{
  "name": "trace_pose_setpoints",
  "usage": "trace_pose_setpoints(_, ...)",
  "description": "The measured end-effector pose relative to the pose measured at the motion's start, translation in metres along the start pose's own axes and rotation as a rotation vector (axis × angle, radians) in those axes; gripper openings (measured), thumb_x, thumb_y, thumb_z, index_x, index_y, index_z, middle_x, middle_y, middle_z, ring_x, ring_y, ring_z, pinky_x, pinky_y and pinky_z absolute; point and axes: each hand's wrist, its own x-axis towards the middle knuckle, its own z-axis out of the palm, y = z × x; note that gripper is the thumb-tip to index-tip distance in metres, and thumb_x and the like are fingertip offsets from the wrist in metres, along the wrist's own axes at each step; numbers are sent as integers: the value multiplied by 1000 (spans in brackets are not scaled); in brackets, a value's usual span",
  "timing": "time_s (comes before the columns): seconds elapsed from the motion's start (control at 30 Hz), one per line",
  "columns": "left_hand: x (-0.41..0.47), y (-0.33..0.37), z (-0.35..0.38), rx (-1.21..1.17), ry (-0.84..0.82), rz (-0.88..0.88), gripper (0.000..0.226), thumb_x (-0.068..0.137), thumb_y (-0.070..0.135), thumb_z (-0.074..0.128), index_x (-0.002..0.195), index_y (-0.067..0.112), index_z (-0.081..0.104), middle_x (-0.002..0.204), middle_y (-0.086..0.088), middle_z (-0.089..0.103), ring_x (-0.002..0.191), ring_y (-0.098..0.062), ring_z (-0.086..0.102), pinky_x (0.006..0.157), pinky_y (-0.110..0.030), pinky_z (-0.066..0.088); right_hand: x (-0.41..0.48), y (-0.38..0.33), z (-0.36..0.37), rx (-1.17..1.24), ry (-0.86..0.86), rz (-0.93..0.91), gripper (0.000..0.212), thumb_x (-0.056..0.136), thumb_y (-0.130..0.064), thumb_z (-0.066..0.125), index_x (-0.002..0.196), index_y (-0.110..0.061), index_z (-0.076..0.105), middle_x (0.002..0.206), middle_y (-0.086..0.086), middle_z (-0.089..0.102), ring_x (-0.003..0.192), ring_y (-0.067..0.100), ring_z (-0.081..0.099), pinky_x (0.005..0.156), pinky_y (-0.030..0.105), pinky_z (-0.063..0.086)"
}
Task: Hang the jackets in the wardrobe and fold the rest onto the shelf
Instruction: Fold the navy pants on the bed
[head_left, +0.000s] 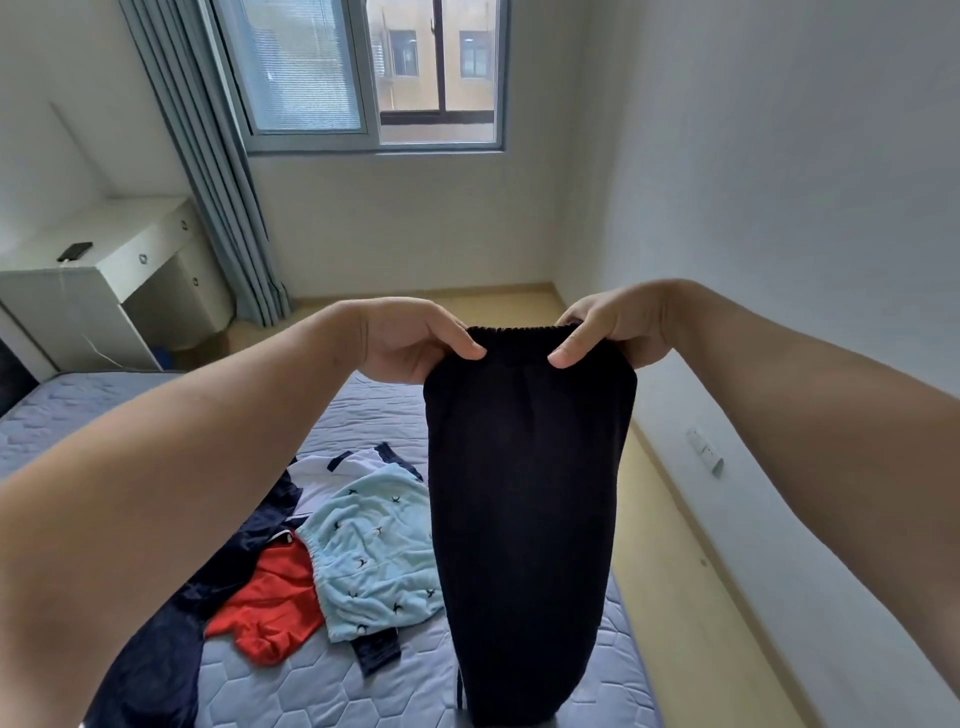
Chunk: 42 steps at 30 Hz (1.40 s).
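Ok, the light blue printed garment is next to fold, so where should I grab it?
Take the light blue printed garment by its gathered elastic edge, lying exposed beside the red garment. Come down from above on that side: the hanging black trousers screen the opposite side, and the band gives a firm grip.

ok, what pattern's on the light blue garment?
Small dark bird-like marks scattered over the light blue garment; head view.

No text, label, brand or number can be read anywhere here, neither on the clothes nor in the room.
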Motion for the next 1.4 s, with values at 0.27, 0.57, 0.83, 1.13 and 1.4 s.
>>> trace_pose_setpoints(0.27, 97, -21, -35, 623, 336, -157, 18, 94, 12, 65, 112, 15, 65, 105, -2, 71, 94, -20, 67, 78, -31, 55, 82, 21, -28, -602, 594, 146, 43, 68, -44, 88, 100, -20, 70, 95, 0, 74, 88, 21, 71, 75, 37, 60)
trace_pose_setpoints(0.57, 129, 88, -67, 1191, 1026, 347, 29, 97, 22, 56, 126, 21, 53, 118, -11, 63, 98, -33, 59, 72, -37, 41, 86, -34, -93, -546, 1339, -279, 33, 90, -17, 71, 106, -11, 43, 99, 7, 54, 84, 24, 55, 72, 37, 45)
trace_pose_setpoints(0.83, 104, 99, -39, 964, 1101, 670, 39, 95, 12, 55, 132, 23, 59, 123, -4, 60, 105, -28, 59, 87, -36, 51, 48, -45, -84, -537, 1439, -486, 33, 91, -17, 69, 101, -18, 37, 82, -10, 47, 71, 4, 48, 56, 20, 36)
trace_pose_setpoints(1.13, 131, -48, 15, 798, 1081, 517, 40, 91, 9, 66, 129, 18, 64, 124, -10, 65, 112, -30, 61, 97, -30, 45, 80, 63, -21, -501, 1186, -404, 30, 85, -11, 71, 104, -9, 49, 97, 8, 59, 85, 29, 57, 73, 38, 49)
trace_pose_setpoints(1.4, 180, -250, 90, 643, 825, 37, 38, 92, 16, 69, 130, 18, 63, 120, -7, 70, 112, -28, 62, 90, -29, 44, 156, 245, 68, -463, 821, 3, 31, 84, -11, 70, 104, -16, 47, 101, 7, 59, 93, 33, 57, 82, 46, 53)
